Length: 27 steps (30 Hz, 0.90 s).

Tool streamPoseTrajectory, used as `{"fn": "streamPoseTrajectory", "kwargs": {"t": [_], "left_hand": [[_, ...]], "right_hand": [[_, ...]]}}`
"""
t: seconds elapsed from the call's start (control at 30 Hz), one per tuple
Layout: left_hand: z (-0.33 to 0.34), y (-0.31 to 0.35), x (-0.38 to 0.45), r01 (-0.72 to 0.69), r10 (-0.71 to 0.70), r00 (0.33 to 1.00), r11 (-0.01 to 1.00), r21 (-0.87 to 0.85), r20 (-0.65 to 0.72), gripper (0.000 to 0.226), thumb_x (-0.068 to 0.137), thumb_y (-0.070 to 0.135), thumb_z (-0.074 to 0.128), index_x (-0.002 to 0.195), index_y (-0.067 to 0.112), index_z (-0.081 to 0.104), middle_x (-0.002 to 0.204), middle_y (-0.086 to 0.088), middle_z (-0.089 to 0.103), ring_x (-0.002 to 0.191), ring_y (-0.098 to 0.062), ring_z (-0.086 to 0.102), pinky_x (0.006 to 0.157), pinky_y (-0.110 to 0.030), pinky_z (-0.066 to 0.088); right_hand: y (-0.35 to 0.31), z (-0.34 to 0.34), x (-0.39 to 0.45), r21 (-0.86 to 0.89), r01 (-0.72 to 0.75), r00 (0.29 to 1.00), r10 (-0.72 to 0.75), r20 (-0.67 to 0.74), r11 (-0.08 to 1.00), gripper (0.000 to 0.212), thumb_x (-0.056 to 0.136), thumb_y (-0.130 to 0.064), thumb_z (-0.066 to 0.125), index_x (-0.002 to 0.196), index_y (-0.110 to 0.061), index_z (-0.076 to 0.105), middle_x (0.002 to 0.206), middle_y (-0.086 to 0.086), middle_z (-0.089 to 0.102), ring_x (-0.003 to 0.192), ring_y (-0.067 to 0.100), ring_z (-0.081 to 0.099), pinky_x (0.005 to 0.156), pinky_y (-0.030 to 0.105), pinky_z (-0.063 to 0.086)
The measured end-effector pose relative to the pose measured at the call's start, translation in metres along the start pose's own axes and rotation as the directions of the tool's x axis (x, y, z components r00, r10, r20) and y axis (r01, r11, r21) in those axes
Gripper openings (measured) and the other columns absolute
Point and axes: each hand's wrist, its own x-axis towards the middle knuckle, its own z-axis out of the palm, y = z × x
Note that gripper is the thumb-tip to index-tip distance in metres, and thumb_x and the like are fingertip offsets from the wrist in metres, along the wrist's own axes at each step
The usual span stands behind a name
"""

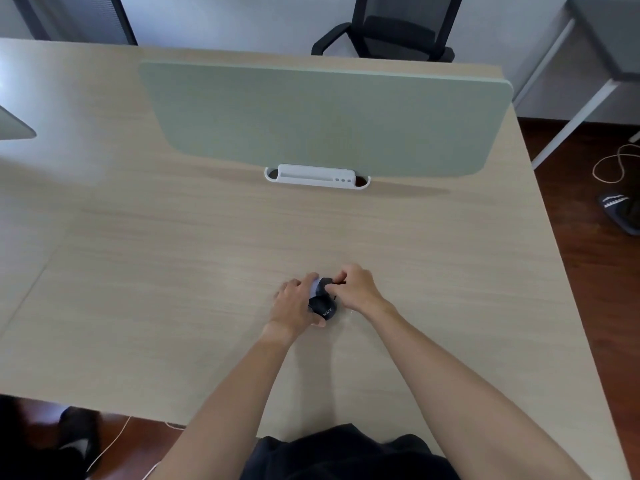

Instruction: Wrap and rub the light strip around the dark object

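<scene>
A small black object [323,304] with pale lettering and a light grey-blue part at its far end sits between both hands over the light wooden desk [173,254]. My left hand [294,303] grips it from the left side, fingers curled over its top. From the right, my right hand [356,287] pinches a thin black piece at the object's far end. Much of the object is hidden by the fingers.
A pale green divider panel [322,116] stands across the desk's middle, held by a white clamp bracket [317,174]. A black office chair [391,29] is behind it. Right of the desk lie dark wooden floor, a white cable [616,164] and a sandal [621,211].
</scene>
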Motion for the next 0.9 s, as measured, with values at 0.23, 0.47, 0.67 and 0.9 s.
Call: {"fn": "streamPoseTrajectory", "kwargs": {"t": [0.23, 0.47, 0.67, 0.9], "left_hand": [[0.0, 0.004, 0.007, -0.035, 0.021, 0.998, 0.975, 0.22, 0.065, 0.088, 0.066, 0.047, 0.08, 0.142, 0.038, 0.035, 0.122, -0.008, 0.046, 0.119, -0.029, 0.045, 0.1, -0.038, 0.039], [-0.006, 0.016, 0.016, 0.027, -0.05, 0.995, 0.966, 0.259, 0.081, 0.082, 0.071, 0.047, 0.077, 0.14, 0.027, 0.038, 0.124, -0.012, 0.044, 0.115, -0.031, 0.044, 0.091, -0.037, 0.044], [-0.009, 0.02, 0.018, -0.003, -0.044, 0.988, 0.953, 0.303, 0.147, 0.075, 0.082, 0.025, 0.069, 0.145, 0.024, 0.027, 0.126, -0.016, 0.038, 0.114, -0.034, 0.043, 0.082, -0.036, 0.042], [-0.018, 0.013, 0.025, -0.061, 0.002, 0.987, 0.93, 0.361, 0.161, 0.056, 0.094, 0.005, 0.051, 0.143, 0.022, 0.033, 0.129, -0.016, 0.04, 0.121, -0.034, 0.045, 0.09, -0.04, 0.046]], "right_hand": [[0.0, -0.021, 0.003, -0.31, -0.007, 0.998, -0.011, -0.055, 0.951, 0.017, 0.082, -0.007, 0.055, 0.098, -0.006, 0.061, 0.104, 0.01, 0.054, 0.091, 0.033, 0.061, 0.078, 0.04, 0.055], [0.007, -0.009, 0.002, -0.059, 0.067, 0.993, -0.073, -0.097, 0.996, 0.007, 0.084, -0.013, 0.058, 0.081, -0.013, 0.051, 0.098, 0.014, 0.058, 0.075, 0.024, 0.051, 0.065, 0.034, 0.045], [0.024, -0.018, 0.0, -0.212, 0.014, 0.973, -0.062, -0.221, 0.977, 0.006, 0.085, -0.01, 0.05, 0.09, -0.007, 0.052, 0.083, 0.006, 0.051, 0.076, 0.03, 0.053, 0.064, 0.038, 0.045], [0.022, -0.003, -0.009, 0.011, 0.115, 0.987, -0.113, -0.11, 0.993, 0.011, 0.082, -0.01, 0.062, 0.08, -0.012, 0.052, 0.082, 0.005, 0.057, 0.071, 0.023, 0.052, 0.06, 0.028, 0.044]]}}
